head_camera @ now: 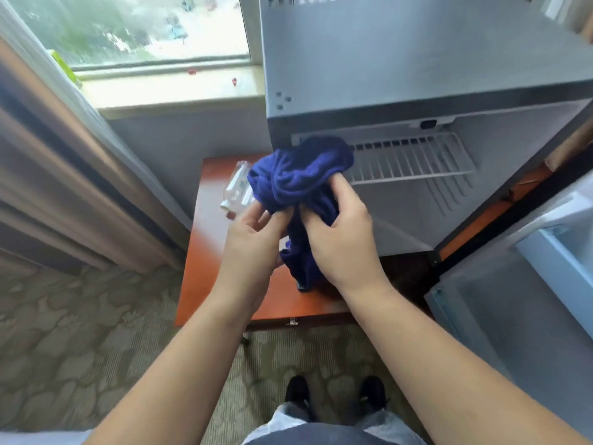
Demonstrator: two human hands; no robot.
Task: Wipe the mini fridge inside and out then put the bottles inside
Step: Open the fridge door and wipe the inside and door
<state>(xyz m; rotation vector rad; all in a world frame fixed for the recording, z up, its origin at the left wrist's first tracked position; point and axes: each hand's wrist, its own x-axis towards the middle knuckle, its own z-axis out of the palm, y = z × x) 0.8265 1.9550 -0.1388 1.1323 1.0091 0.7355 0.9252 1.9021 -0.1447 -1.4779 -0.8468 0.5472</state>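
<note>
Head view: my left hand [253,239] and right hand [340,242] both grip the bunched blue cloth [298,181] before the open mini fridge [417,69]. A bottle [237,191] lies on the tabletop [218,252] beside it. I judge this the wiping step; next, the cloth must press flat against the interior.

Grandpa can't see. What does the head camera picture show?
A left hand and a right hand grip a crumpled dark blue cloth before an open grey mini fridge. A clear plastic bottle lies on the reddish wooden table.
</note>
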